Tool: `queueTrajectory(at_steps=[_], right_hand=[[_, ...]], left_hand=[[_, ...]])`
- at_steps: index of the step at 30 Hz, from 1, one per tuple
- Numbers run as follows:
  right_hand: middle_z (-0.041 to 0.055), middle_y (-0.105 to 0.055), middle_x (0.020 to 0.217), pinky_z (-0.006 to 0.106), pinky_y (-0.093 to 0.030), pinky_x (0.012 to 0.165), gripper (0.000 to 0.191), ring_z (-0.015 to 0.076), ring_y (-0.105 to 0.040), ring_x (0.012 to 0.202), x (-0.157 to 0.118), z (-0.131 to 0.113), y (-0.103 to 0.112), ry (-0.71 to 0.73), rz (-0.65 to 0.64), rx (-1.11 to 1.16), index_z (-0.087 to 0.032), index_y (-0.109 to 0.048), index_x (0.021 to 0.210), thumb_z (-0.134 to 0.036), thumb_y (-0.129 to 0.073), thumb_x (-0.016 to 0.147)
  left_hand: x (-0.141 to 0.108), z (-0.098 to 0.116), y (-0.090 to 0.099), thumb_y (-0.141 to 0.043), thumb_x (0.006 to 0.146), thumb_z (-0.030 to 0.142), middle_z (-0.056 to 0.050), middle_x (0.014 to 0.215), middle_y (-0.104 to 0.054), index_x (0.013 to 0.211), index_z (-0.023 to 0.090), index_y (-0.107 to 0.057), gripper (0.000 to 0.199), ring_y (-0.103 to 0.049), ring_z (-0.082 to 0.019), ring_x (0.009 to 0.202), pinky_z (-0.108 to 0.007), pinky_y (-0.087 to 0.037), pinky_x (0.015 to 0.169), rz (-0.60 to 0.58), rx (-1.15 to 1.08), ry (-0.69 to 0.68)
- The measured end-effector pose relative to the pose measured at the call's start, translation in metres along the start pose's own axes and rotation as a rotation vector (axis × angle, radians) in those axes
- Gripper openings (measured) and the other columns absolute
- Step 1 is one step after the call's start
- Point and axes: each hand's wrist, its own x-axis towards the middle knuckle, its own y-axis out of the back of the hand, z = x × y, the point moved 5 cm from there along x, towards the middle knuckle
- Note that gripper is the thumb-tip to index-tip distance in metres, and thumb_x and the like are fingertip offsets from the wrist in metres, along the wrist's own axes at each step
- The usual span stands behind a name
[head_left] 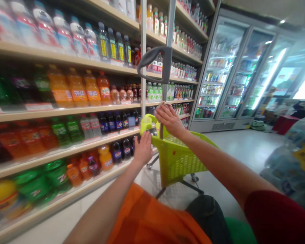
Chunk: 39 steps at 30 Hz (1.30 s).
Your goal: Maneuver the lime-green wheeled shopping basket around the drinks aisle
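Note:
A yellow-green shopping cart stands in front of me, and a grey upright pole with a dark grey loop handle rises at its near end. My left hand is closed over the cart's near rim, just below a rounded yellow-green handle part. Higher up, my right hand lies against the pole, its fingers pressed together. A small beige thing shows at those fingertips; the hand hides most of it, so its kind cannot be made out.
Shelves with many drink bottles run along the left, close to my left hand. Glass-door fridges stand at the back right. Wrapped clear packs are stacked at the right, beside the pale floor.

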Motion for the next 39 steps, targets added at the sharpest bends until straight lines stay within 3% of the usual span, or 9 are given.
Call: queueTrajectory(at_steps=[4, 8, 12, 21, 26, 30, 32, 36, 39], right_hand=[[0.008, -0.049, 0.132, 0.048, -0.024, 0.11, 0.036, 0.0221, -0.026, 0.134, -0.033, -0.026, -0.018, 0.046, -0.022, 0.035, -0.016, -0.053, 0.12, -0.011, -0.038, 0.088], [0.0088, -0.055, 0.127, 0.045, -0.03, 0.107, 0.034, 0.0211, -0.027, 0.133, -0.073, -0.06, -0.041, -0.13, 0.11, 0.08, -0.017, -0.058, 0.116, -0.012, -0.038, 0.089], [0.009, -0.057, 0.124, 0.042, -0.031, 0.106, 0.034, 0.0199, -0.029, 0.132, -0.086, -0.086, -0.061, -0.179, 0.159, 0.141, -0.018, -0.059, 0.114, -0.012, -0.037, 0.089], [0.0082, -0.059, 0.121, 0.045, -0.038, 0.101, 0.037, 0.0233, -0.037, 0.128, -0.177, -0.126, -0.096, -0.131, -0.034, 0.173, -0.018, -0.061, 0.111, -0.005, -0.039, 0.084], [0.0081, -0.058, 0.122, 0.046, -0.035, 0.104, 0.039, 0.0212, -0.031, 0.131, -0.155, -0.114, -0.07, -0.259, 0.131, 0.203, -0.018, -0.058, 0.115, -0.006, -0.034, 0.086], [0.008, -0.053, 0.128, 0.046, -0.029, 0.108, 0.038, 0.0205, -0.026, 0.134, -0.123, -0.093, -0.062, -0.365, 0.209, 0.222, -0.018, -0.056, 0.119, -0.009, -0.035, 0.088], [0.0078, -0.055, 0.126, 0.046, -0.031, 0.107, 0.038, 0.0206, -0.027, 0.133, -0.132, -0.097, -0.073, -0.358, 0.162, 0.235, -0.018, -0.057, 0.117, -0.008, -0.034, 0.088], [0.0086, -0.059, 0.12, 0.046, -0.039, 0.101, 0.037, 0.023, -0.034, 0.13, -0.186, -0.126, -0.099, -0.354, 0.085, 0.231, -0.017, -0.061, 0.11, -0.006, -0.034, 0.087], [0.0098, -0.062, 0.115, 0.046, -0.04, 0.099, 0.037, 0.0229, -0.036, 0.129, -0.205, -0.136, -0.101, -0.354, 0.072, 0.243, -0.017, -0.062, 0.109, -0.005, -0.034, 0.086]], left_hand=[[0.0, 0.0, 0.0, -0.041, 0.073, 0.019, -0.008, 0.148, -0.023, 0.138, 0.01, -0.028, 0.067, -0.017, -0.025, 0.137, -0.055, -0.014, 0.109, 0.015, -0.004, -0.007], [-0.001, -0.002, -0.003, -0.043, 0.074, 0.02, -0.01, 0.147, -0.026, 0.137, 0.011, -0.03, 0.066, -0.019, -0.026, 0.136, -0.053, -0.016, 0.109, 0.069, -0.007, -0.033], [-0.002, -0.014, -0.008, -0.043, 0.075, 0.022, -0.013, 0.147, -0.026, 0.139, 0.009, -0.025, 0.067, -0.022, -0.025, 0.136, -0.054, -0.018, 0.108, 0.12, -0.039, 0.026], [-0.002, -0.02, -0.009, -0.043, 0.073, 0.019, -0.012, 0.147, -0.025, 0.138, 0.009, -0.024, 0.068, -0.022, -0.023, 0.136, -0.052, -0.018, 0.109, 0.092, -0.073, 0.031], [-0.026, -0.019, -0.033, -0.043, 0.074, 0.016, -0.013, 0.147, -0.025, 0.138, 0.008, -0.025, 0.067, -0.02, -0.022, 0.136, -0.05, -0.016, 0.11, 0.111, -0.097, 0.12], [-0.051, -0.006, -0.063, -0.046, 0.07, 0.013, -0.014, 0.147, -0.024, 0.137, 0.007, -0.027, 0.07, -0.021, -0.025, 0.136, -0.052, -0.018, 0.109, -0.032, -0.086, 0.111], [-0.06, 0.004, -0.072, -0.046, 0.068, 0.012, -0.013, 0.147, -0.023, 0.137, 0.008, -0.027, 0.072, -0.02, -0.025, 0.136, -0.052, -0.018, 0.109, -0.1, -0.091, 0.068], [-0.077, 0.021, -0.084, -0.045, 0.069, 0.012, -0.013, 0.148, -0.019, 0.138, 0.007, -0.023, 0.073, -0.015, -0.024, 0.137, -0.053, -0.016, 0.109, -0.194, -0.107, -0.032], [-0.084, 0.027, -0.09, -0.044, 0.069, 0.014, -0.013, 0.149, -0.018, 0.138, 0.007, -0.024, 0.072, -0.013, -0.023, 0.138, -0.053, -0.015, 0.11, -0.231, -0.104, -0.091]])
